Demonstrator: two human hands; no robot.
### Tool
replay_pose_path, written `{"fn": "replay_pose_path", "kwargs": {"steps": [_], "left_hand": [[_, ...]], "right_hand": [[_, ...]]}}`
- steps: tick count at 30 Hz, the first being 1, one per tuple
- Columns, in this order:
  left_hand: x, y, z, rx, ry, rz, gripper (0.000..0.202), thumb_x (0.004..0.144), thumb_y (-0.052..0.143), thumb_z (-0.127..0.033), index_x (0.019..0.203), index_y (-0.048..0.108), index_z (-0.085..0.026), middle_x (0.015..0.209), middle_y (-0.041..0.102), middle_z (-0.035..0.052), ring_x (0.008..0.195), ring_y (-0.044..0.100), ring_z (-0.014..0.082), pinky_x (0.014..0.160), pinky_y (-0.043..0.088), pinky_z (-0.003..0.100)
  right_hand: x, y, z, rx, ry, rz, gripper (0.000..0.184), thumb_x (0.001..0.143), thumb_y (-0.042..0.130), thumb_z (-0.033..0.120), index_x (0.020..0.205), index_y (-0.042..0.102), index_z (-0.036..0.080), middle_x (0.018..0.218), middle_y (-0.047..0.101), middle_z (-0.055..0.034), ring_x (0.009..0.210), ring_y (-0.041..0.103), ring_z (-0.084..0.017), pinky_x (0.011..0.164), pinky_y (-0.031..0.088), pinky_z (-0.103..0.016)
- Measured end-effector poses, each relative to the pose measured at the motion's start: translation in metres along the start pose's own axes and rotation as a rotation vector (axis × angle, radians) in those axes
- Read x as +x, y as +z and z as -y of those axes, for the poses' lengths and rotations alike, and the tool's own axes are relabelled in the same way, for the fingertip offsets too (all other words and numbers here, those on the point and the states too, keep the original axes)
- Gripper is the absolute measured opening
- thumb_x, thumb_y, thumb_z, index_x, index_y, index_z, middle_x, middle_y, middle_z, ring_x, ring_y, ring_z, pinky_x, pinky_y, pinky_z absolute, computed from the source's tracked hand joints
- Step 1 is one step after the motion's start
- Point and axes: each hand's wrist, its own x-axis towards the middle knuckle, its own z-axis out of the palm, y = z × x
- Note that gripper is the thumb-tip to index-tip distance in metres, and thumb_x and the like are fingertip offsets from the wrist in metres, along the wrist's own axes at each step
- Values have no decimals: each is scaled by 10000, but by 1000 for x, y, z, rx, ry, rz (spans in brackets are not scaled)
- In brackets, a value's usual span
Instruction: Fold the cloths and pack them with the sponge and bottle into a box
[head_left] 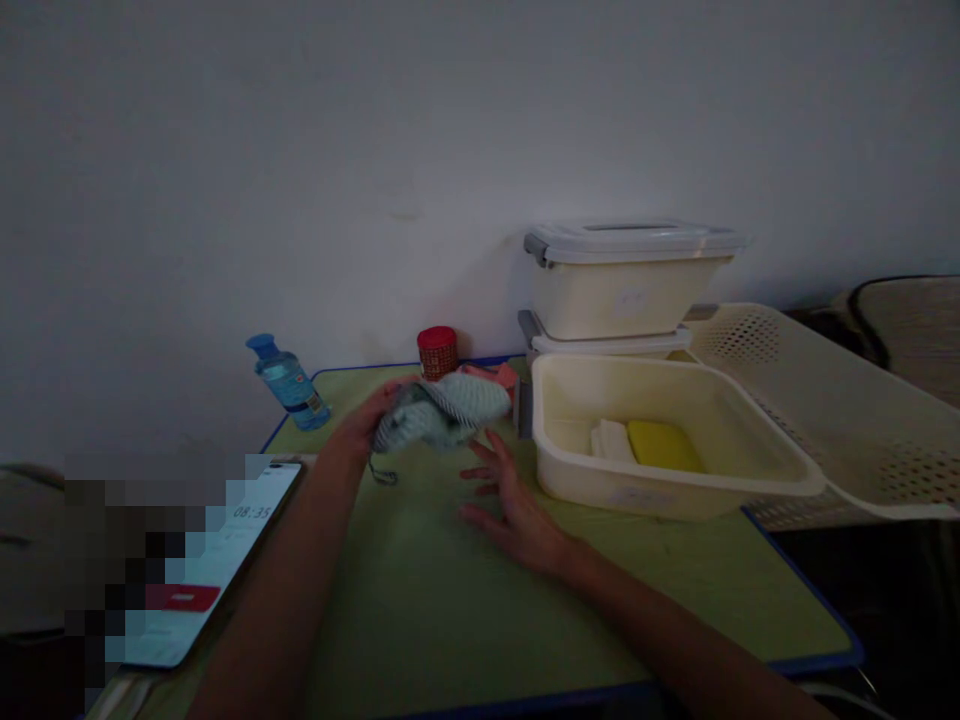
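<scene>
My left hand (369, 418) is closed on a pale blue-green knitted cloth (442, 412) and holds it just above the green table (420, 610), near the far edge. A small loop hangs from the cloth's lower left. My right hand (510, 500) hovers open just below and to the right of the cloth, fingers spread and pointing left, not touching it. An open cream plastic tub (757, 480) stands right of my hands and holds a yellow sponge (664, 446) and a white folded cloth (611, 438).
A blue bottle (289, 382) and a red-capped jar (437, 352) stand at the table's back edge. Two lidded cream boxes (626, 285) are stacked behind the tub. A perforated basket (840, 410) lies at right. A phone (202, 565) showing a timer sits at left.
</scene>
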Motion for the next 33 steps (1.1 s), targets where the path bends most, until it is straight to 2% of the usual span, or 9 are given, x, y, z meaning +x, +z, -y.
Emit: {"fn": "replay_pose_path", "kwargs": {"steps": [2,5,11,15,17,21,24,28,33], "left_hand": [[-1,7,8,116,-133,203,252,449,810,-137,643,650,-131,671,657,21,605,598,149,555,469,221],[0,17,18,260,-279,441,283,431,824,-123,667,669,-105,692,669,45,632,599,151,588,458,227],[4,16,30,328,-309,597,454,517,820,-227,931,660,-130,965,654,91,887,608,195,754,453,272],[10,14,40,417,-186,343,423,637,732,-305,1010,608,-148,1110,608,132,989,599,241,824,461,354],[15,14,47,481,-107,173,395,697,664,-278,1060,569,-151,1141,589,128,973,607,217,824,468,339],[28,11,59,616,-2,-20,534,709,594,-172,1217,430,-144,1133,565,126,891,611,177,736,479,293],[31,10,62,725,28,-59,598,647,613,-123,1216,428,-135,1022,590,96,816,608,167,672,474,272],[28,11,62,856,45,-52,575,559,678,-125,1110,515,-131,682,573,-24,620,556,137,599,436,246],[24,18,59,930,46,-56,224,531,680,-155,748,624,-150,565,571,-33,534,506,123,524,380,216]], "right_hand": [[0,2,-1,27,-25,-39,632,807,551,288,1344,224,227,1274,445,-135,1070,525,-211,835,495,-380],[1,1,-2,-23,-86,-85,448,764,578,238,1190,440,221,1195,508,-108,1126,480,-249,962,396,-453],[3,-1,-2,24,-98,-263,412,692,521,85,1089,492,188,1112,539,-105,1042,519,-217,919,420,-404],[3,0,2,19,-59,-221,366,648,509,46,981,531,194,1021,553,-80,980,532,-213,861,442,-384],[3,1,3,42,-57,-183,349,632,518,44,949,528,189,1006,541,-79,932,540,-205,813,460,-361],[2,2,4,48,-82,-99,311,615,524,39,894,529,177,1020,509,-84,924,530,-198,785,462,-334],[2,2,6,32,-83,-73,304,619,525,41,890,524,179,990,508,-75,921,523,-193,782,459,-326],[2,2,8,20,-65,-57,286,622,526,48,873,525,186,962,524,-64,910,527,-191,779,459,-325],[1,1,6,-62,39,-33,257,619,556,87,857,526,177,887,563,-54,843,551,-197,742,462,-329]]}}
